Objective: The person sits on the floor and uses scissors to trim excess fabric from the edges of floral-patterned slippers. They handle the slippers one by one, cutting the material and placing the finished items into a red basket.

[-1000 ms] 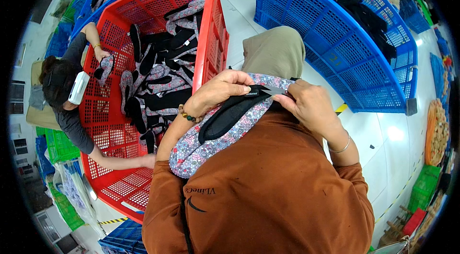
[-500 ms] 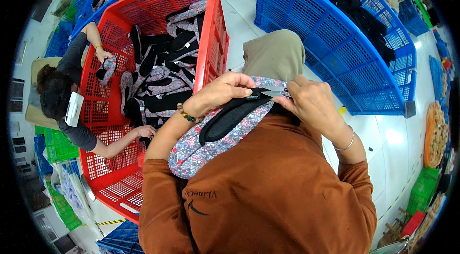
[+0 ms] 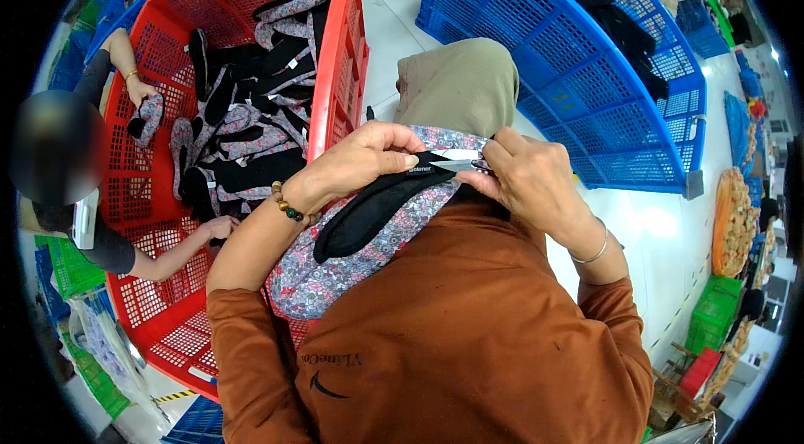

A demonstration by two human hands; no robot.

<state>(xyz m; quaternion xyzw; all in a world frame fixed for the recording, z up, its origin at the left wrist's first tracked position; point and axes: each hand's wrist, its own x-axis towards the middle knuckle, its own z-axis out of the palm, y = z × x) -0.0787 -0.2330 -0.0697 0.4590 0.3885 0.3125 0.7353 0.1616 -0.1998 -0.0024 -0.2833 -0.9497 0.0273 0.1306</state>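
Note:
A floral slipper (image 3: 301, 281) with a black lining lies slantwise across my lap. My left hand (image 3: 366, 161) is closed on the slipper's upper rim, thumb and fingers pinching beside a small black label (image 3: 423, 167). In my right hand (image 3: 538, 180) is a pair of thread snips (image 3: 452, 162); the pointed metal blades reach left over the opening, close to the label and my left fingertips. Whether the blades touch any thread is too small to tell. My right fingers hide most of the handle.
At the left stands a red crate (image 3: 327, 109) heaped with similar slippers (image 3: 251, 142). Another person's hand (image 3: 142, 92) holds one there; their other hand reaches into the crate. A blue crate (image 3: 536, 67) with black items (image 3: 620, 29) stands at the far right.
The view has shifted slightly, so the crates sit farther left. My hands keep nearly the same hold on the slipper and the snips.

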